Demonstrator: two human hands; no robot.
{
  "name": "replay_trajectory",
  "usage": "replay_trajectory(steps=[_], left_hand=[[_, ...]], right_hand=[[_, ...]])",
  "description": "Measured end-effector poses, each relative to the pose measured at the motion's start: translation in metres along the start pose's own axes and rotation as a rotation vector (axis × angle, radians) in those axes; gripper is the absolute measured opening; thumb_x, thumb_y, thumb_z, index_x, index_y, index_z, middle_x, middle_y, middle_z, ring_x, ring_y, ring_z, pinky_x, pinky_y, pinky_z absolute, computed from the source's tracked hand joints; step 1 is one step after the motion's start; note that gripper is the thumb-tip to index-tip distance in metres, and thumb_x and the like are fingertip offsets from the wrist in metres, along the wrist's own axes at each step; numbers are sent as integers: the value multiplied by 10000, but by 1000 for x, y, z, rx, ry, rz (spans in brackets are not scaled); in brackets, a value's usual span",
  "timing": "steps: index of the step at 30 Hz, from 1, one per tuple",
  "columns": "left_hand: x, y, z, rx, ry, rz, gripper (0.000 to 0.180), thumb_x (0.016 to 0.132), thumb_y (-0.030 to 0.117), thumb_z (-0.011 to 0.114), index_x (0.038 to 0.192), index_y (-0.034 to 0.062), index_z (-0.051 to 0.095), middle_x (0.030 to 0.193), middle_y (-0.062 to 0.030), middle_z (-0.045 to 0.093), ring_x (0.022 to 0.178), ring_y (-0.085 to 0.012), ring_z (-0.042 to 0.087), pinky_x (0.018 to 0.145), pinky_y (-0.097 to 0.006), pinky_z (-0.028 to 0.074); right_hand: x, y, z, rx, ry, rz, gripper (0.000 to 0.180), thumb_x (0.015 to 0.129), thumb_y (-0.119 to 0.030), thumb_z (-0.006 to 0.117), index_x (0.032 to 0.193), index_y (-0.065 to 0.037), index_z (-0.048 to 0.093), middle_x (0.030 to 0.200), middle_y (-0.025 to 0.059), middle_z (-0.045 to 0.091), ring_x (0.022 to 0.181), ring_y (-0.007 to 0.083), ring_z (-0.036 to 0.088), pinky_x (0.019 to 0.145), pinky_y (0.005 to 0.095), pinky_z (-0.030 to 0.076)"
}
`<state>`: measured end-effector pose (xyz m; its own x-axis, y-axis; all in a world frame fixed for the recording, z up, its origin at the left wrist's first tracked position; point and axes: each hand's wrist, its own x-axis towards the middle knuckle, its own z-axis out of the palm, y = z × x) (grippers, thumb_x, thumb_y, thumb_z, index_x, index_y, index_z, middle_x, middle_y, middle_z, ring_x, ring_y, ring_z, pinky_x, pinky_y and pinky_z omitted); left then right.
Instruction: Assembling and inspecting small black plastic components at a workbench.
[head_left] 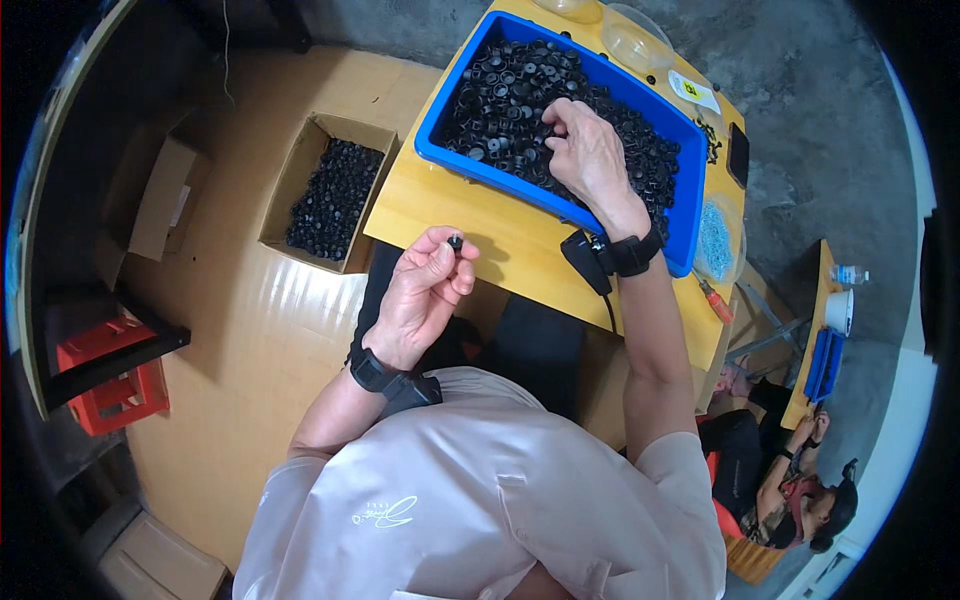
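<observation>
My left hand [415,295] is in front of the table's near edge, its thumb and fingertips pinching a small black plastic part [456,243]. My right hand [592,158] reaches over the blue bin [560,198], palm down. Its fingers are bent, with a gap between thumb and forefinger, and nothing shows between them. Beneath it lies a heap of small round black plastic parts [495,100]. The tips of its other fingers are hidden behind the hand.
A cardboard box [268,238] of black parts stands on the floor at left. On the yellow table [420,200] are light-blue small pieces [713,240], a red-handled screwdriver [716,302], a phone [738,155] and a clear tub [637,45]. A co-worker [790,500] sits at right.
</observation>
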<state>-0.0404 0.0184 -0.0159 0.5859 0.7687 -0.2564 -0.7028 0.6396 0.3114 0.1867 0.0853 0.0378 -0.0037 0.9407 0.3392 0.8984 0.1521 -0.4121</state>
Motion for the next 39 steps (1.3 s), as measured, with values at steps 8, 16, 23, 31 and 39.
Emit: replay_trajectory(steps=[8,16,23,31,39], left_hand=[[-4,-3,1,-3,-16,1,132,849,90,545,972,42,548,863,-112,609,635,-150,564,588,-239,462],[-6,1,9,4,-84,42,148,853,94,543,992,45,549,896,-121,609,639,-151,560,586,-242,459],[2,-1,24,69,-239,82,168,852,90,543,1012,40,544,917,-137,611,671,-151,571,605,-239,481],[0,-19,36,203,-237,68,177,844,88,557,1009,26,541,906,-139,617,667,-146,584,614,-238,486],[-6,-37,49,423,-148,117,180,833,65,573,998,0,543,868,-125,627,703,-135,599,645,-235,490]], right_hand=[[-2,5,4,-17,11,28,180,601,57,597,756,-3,528,748,146,554,725,339,563,638,402,452],[-18,-10,-12,173,234,83,196,634,47,583,814,-23,552,702,123,565,573,243,556,552,325,453],[-88,-26,-23,899,324,202,197,732,67,547,923,19,557,835,31,577,725,74,519,684,208,422],[-132,-43,-2,1619,168,365,231,835,-92,542,1029,33,531,882,74,570,765,115,527,708,229,421],[-145,-35,1,1914,129,399,279,856,-139,534,1086,19,525,879,74,560,737,124,495,694,236,409]])
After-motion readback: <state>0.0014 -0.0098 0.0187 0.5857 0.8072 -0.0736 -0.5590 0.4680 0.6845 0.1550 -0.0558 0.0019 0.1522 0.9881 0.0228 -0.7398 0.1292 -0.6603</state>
